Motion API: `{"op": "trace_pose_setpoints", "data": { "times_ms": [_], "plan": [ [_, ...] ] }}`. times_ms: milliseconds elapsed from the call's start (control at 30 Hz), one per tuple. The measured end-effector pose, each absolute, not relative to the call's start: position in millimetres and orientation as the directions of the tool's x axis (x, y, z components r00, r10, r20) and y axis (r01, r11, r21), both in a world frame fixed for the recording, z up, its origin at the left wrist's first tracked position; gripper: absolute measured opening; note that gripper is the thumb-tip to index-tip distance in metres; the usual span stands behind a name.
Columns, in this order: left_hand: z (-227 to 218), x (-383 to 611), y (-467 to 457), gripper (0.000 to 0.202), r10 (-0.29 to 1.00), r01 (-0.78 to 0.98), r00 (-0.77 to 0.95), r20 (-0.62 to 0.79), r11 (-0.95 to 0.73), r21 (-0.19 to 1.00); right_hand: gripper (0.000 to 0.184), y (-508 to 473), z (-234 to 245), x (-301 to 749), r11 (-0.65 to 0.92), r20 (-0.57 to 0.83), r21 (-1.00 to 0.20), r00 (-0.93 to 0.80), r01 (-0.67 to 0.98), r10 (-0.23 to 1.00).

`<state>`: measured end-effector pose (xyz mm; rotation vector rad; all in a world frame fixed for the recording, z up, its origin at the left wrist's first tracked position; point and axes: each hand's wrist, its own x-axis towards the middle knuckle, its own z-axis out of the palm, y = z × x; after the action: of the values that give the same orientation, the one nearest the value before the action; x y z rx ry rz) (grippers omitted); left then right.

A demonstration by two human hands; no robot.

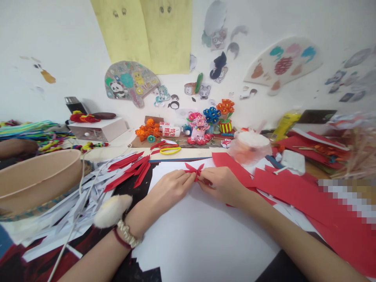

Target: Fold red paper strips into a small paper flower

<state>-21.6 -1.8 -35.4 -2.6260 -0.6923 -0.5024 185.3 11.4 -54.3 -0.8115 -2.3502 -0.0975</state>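
Note:
Both my hands meet at the middle of the table over a white sheet [199,231]. Between them is a small folded red paper piece [194,169] with pointed tips sticking up. My left hand [170,190] pinches its left side with closed fingers. My right hand [221,184] pinches its right side, fingers pressed together. A beaded bracelet with a fluffy white pompom [113,211] hangs at my left wrist.
Cut red paper strips [129,170] and white strips [73,203] lie to the left beside a tan round box [38,176]. Red sheets [293,188] spread to the right. A clear plastic tub [249,147], glue bottle [170,130], yellow-handled scissors [170,150] and paper flower pots [216,115] stand behind.

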Motion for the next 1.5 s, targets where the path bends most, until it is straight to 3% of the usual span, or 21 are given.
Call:
{"op": "trace_pose_setpoints", "data": {
  "times_ms": [133,267,367,667,933,1200,1333,1500],
  "plan": [
    [-39.5,-21.0,-1.1,0.021,0.314,0.507,0.826,0.469,-0.778,-0.372,0.014,10.1,-50.8,185.0,0.802,0.618,-0.032,-0.619,0.597,0.485],
    [-40.9,-19.3,-3.9,0.019,0.25,0.489,0.844,0.474,-0.724,-0.488,0.022,6.2,-48.5,184.9,0.817,0.636,0.127,-0.678,0.563,0.368],
    [-39.8,-17.8,-6.8,0.018,0.2,0.444,0.872,0.447,-0.708,-0.55,0.026,4.5,-49.9,186.5,0.836,0.626,0.123,-0.696,0.534,0.352],
    [-43.3,-17.3,-6.9,0.016,0.193,0.463,0.838,0.511,-0.748,-0.476,0.027,5.0,-54.5,189.2,0.845,0.594,0.081,-0.706,0.529,0.385],
    [-39.0,-15.8,-7.2,0.017,0.253,0.478,0.836,0.486,-0.77,-0.422,0.026,5.4,-50.1,192.9,0.849,0.573,0.136,-0.739,0.511,0.354],
    [-39.4,-16.7,-6.8,0.014,0.284,0.49,0.838,0.466,-0.768,-0.413,0.026,5.4,-49.3,192.9,0.862,0.59,0.075,-0.719,0.501,0.366],
    [-39.9,-16.3,-5.8,0.02,0.341,0.528,0.802,0.491,-0.788,-0.317,0.027,5.5,-49.9,193.4,0.87,0.577,0.017,-0.715,0.493,0.394],
    [-39.0,-16.7,-3.9,0.013,0.503,0.585,0.692,0.517,-0.811,0.007,0.02,6.2,-49.0,194.1,0.86,0.551,-0.221,-0.669,0.46,0.499]
  ]
}}
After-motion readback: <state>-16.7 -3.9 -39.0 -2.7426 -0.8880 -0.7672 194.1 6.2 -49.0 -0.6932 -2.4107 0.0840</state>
